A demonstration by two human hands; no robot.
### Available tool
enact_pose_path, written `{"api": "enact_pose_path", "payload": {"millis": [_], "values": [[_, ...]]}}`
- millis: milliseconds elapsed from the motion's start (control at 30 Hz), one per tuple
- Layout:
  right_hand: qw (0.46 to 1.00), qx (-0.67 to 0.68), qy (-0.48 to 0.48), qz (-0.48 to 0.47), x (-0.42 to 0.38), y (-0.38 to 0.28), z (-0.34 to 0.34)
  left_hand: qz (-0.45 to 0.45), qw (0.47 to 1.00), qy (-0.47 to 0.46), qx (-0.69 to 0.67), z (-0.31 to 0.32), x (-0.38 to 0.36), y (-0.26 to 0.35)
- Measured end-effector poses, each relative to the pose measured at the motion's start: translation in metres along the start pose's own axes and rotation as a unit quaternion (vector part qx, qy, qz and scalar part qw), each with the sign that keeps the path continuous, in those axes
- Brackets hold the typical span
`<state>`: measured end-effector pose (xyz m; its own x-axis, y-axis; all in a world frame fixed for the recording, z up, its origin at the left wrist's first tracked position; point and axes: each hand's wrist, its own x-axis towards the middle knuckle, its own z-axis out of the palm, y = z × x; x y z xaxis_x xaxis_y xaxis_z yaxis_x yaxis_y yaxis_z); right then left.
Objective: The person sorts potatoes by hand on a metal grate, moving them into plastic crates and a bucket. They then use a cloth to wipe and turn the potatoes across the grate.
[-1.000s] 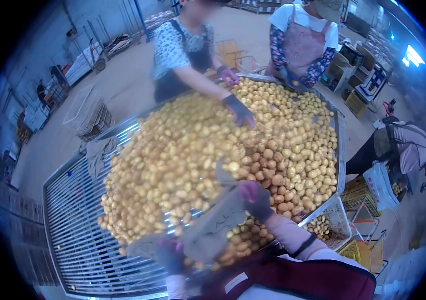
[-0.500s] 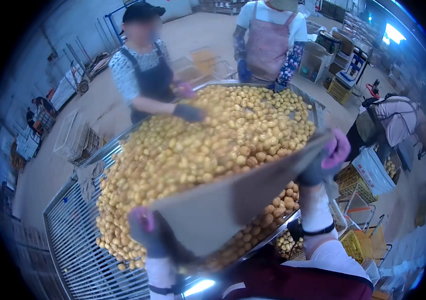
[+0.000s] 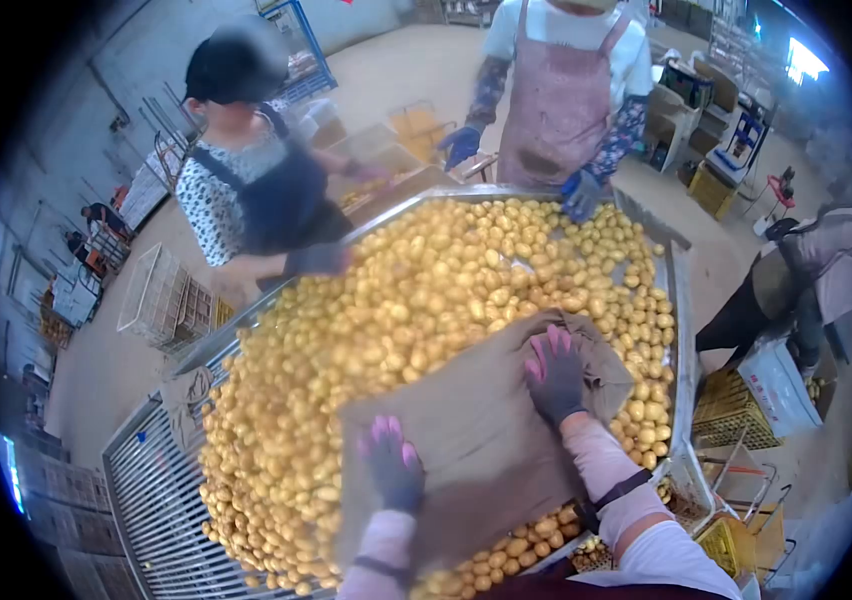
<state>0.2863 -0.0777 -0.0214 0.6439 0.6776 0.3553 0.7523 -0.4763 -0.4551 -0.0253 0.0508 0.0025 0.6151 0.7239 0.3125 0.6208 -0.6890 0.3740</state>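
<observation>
A grey-brown cloth lies spread over the near part of a big heap of small yellow potatoes. My left hand, in a dark glove with pink fingertips, rests flat on the cloth's left part, fingers stretched. On its upper right part my right hand, gloved alike, presses with its fingers spread. The cloth is bunched up just beyond and to the right of that hand. Beneath the cloth, the potatoes are hidden.
The heap sits on a metal sorting table with a slatted roller section at left. Two co-workers stand across it, one with a gloved hand at the potatoes. Another person bends at right beside a yellow crate.
The cloth, held up and stretched between both hands before, now lies down on the potatoes. My hands have let go of its edges and flattened on top.
</observation>
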Motion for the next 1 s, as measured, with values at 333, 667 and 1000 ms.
{"api": "enact_pose_path", "payload": {"millis": [333,667,1000], "values": [[0.982,-0.153,-0.105,0.037,0.143,0.034,0.06,0.029,0.998,0.001,0.049,0.017,0.063,0.02],[0.937,0.202,-0.282,0.046,0.041,-0.01,0.06,0.008,0.998,-0.042,-0.038,-0.012,0.057,0.028],[0.919,0.038,-0.331,-0.21,0.094,-0.108,0.075,-0.039,0.971,-0.181,-0.153,-0.029,-0.019,0.012]]}}
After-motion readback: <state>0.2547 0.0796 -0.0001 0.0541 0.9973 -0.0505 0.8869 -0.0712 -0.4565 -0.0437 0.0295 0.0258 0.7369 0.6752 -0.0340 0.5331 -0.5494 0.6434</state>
